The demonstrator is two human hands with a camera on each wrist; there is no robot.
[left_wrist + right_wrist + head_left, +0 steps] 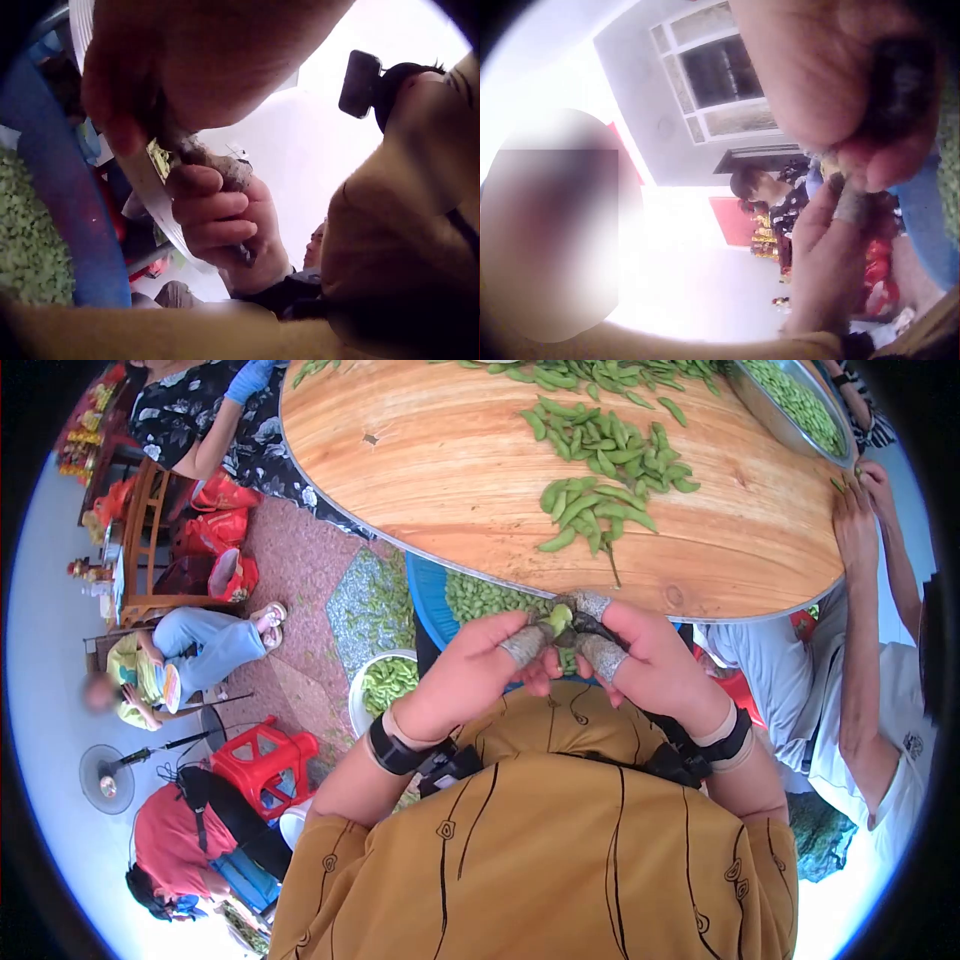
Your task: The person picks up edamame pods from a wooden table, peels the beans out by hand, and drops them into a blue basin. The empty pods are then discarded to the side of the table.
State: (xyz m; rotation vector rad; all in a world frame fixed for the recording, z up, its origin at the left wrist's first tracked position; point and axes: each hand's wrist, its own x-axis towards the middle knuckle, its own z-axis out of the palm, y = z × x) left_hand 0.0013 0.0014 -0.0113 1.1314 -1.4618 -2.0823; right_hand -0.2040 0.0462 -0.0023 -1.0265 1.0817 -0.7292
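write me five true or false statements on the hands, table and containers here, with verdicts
1. The left hand and right hand meet at a small green piece. True.
2. Green pods lie on the wooden table. True.
3. The metal bowl is empty. False: the metal bowl holds green beans.
4. Both hands are bare of any wrapping. False: gray wraps cover some of the digits on each hand.
5. The blue tub sits lower than the tabletop. True.
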